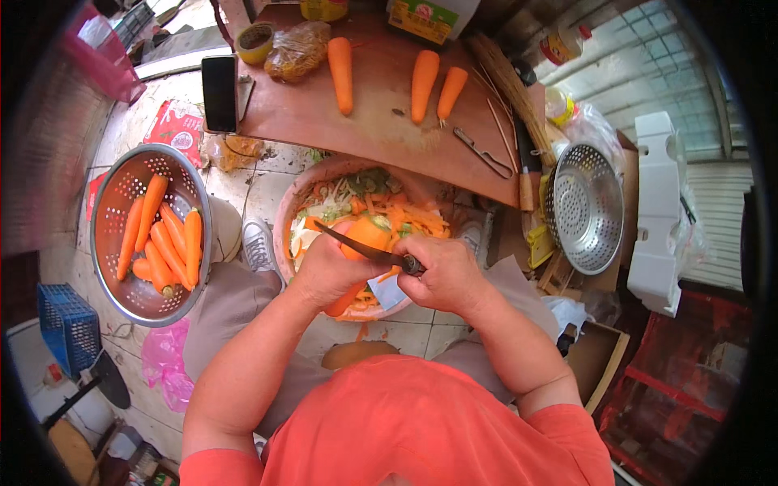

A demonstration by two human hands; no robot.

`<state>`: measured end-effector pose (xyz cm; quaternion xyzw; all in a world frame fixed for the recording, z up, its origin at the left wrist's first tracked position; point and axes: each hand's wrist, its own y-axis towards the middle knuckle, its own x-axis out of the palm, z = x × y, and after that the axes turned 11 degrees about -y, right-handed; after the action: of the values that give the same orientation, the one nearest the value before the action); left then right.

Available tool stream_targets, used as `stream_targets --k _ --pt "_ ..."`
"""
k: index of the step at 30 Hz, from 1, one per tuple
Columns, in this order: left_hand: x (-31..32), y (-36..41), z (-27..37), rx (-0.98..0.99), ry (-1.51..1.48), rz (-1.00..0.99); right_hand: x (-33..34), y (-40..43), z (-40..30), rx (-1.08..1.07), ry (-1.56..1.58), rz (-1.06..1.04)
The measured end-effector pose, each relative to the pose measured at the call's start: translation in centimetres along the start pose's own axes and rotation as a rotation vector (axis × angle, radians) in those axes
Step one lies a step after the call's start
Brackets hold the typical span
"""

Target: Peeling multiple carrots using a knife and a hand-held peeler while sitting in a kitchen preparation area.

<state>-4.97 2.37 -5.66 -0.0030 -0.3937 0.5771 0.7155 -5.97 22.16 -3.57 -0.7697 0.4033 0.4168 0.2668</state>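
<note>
Over a pink basin (283, 212), my left hand (325, 273) grips a thick carrot (368, 234), its stem end pointing away from me. My right hand (447, 270) is closed around the handle of a knife (358, 246), whose dark blade lies across the carrot near that end. The basin below holds orange peelings (419, 212) and pale and green vegetable scraps (331, 197). Beyond it, on a brown table, lie three carrots: one on the left (341, 76), a second (424, 85) and a smaller one (452, 94). A metal peeler (483, 152) rests near them.
A metal colander (200, 182) with several carrots (164, 234) stands at left. The table (371, 136) also bears a phone (219, 94), a tape roll (255, 42) and a knotted plastic bag (298, 51). At right are another colander (586, 209) and a white foam box (656, 212).
</note>
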Motion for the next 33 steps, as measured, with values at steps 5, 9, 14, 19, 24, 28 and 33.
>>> stream_targets --k 5,9,14,19,24,28,33 --pt "0.4 0.2 0.0 -0.039 0.114 -0.059 0.3 -0.5 0.1 0.003 -0.073 0.039" --pt "0.5 -0.2 -0.3 -0.041 0.117 -0.048 1.1 -0.7 0.3 -0.015 -0.128 0.087" --pt "0.3 -0.7 -0.3 -0.023 0.208 -0.031 2.2 -0.8 -0.2 0.028 -0.125 0.099" --pt "0.1 -1.3 -0.1 0.051 0.373 0.008 3.0 -0.2 0.0 0.063 -0.093 0.060" --pt "0.3 -2.2 1.1 -0.030 0.436 0.070 4.1 -0.7 1.1 0.058 0.011 0.058" --pt "-0.9 -2.7 0.6 -0.113 0.345 0.025 4.7 -1.1 2.1 0.111 0.014 0.008" --pt "-0.7 -3.4 1.2 -0.240 0.205 -0.018 5.7 -1.9 2.8 0.042 0.092 0.062"
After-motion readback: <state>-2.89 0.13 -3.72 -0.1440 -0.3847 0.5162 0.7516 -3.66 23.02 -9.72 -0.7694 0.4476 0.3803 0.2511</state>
